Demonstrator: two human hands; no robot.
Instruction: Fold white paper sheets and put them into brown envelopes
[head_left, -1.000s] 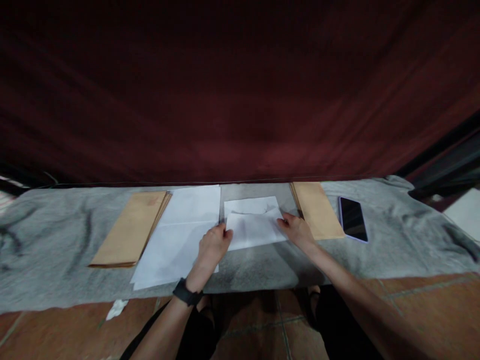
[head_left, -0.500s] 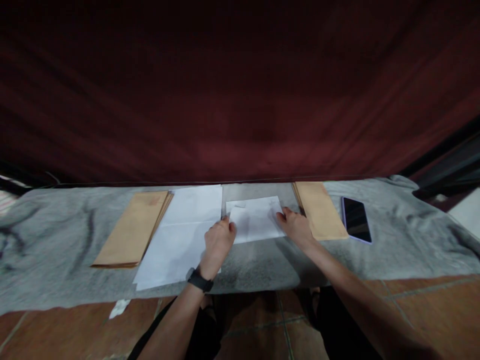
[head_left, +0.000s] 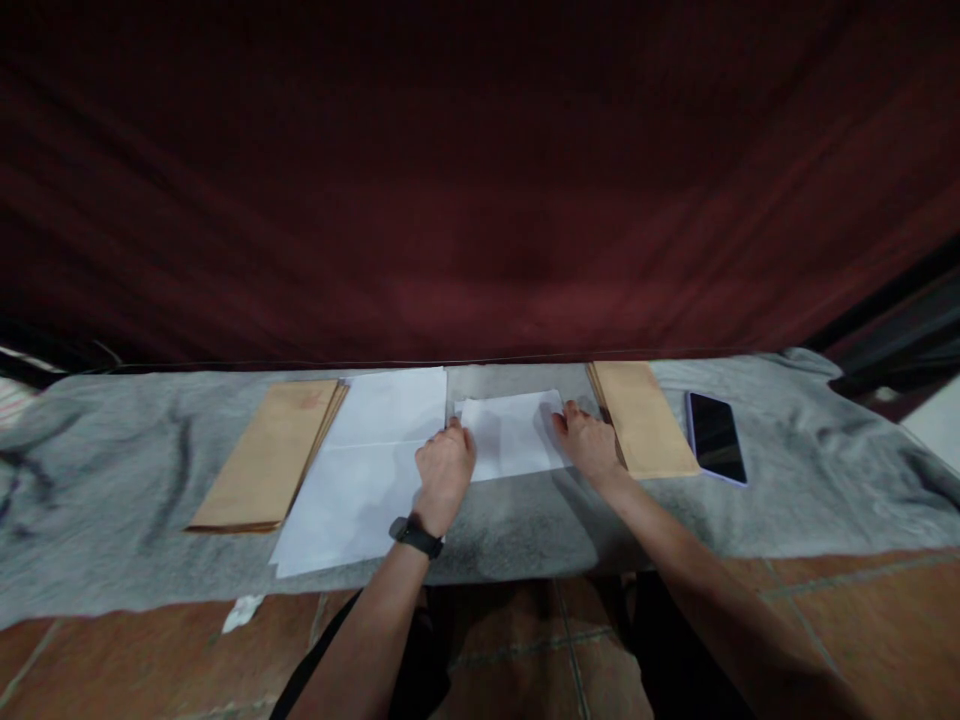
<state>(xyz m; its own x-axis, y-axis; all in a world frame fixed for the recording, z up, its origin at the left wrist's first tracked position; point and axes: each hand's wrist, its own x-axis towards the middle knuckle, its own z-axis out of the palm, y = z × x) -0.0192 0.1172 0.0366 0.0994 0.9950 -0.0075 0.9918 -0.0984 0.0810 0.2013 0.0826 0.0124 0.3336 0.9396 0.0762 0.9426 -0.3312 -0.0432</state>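
A folded white sheet of paper [head_left: 516, 436] lies on the grey cloth in front of me. My left hand [head_left: 446, 465], with a dark watch on its wrist, has its fingers closed on the sheet's left edge. At the right edge, my right hand [head_left: 589, 440] pinches the same paper between thumb and curled fingers. Just left of it, a stack of larger white sheets [head_left: 360, 470] with a crease across lies partly beneath my left hand and wrist. Brown envelopes [head_left: 646, 420] sit right beside my right hand.
Another pile of brown envelopes [head_left: 266, 455] lies at the left. A phone [head_left: 716, 438] in a purple case rests at the right on the grey cloth [head_left: 817, 480]. Dark red fabric [head_left: 480, 200] hangs behind. A crumpled white scrap [head_left: 242, 612] is on the tiled floor.
The folded sheet's top layer now lies flatter and covers its upper edge, where a flap stood partly apart before. My left hand has moved slightly up and right; my right hand slightly up.
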